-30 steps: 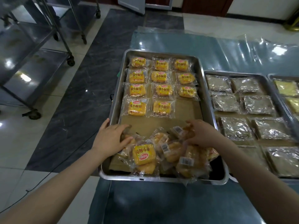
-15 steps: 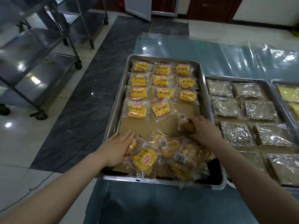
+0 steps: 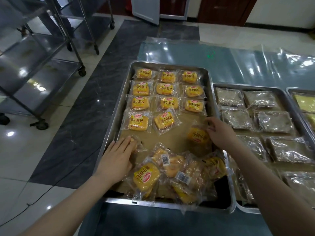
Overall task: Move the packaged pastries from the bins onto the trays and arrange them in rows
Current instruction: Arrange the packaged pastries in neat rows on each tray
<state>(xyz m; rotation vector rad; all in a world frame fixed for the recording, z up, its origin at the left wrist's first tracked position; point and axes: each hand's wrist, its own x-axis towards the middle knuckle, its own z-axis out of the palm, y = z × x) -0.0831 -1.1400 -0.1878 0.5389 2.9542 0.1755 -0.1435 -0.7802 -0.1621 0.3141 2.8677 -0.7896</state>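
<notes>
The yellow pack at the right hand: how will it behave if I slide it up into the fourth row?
The pack probably slides easily: glossy film on a flat paper liner. It looks light and soft, so press gently. Its loose crinkled edges may snag the tilted neighbour.

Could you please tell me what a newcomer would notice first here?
Neat rows of yellow-labelled, clear-wrapped pastries fill the far half of the rectangular steel tray, while a jumbled heap of them lies at its near end. The right hand grips one packet beside the unfinished fourth row.
</notes>
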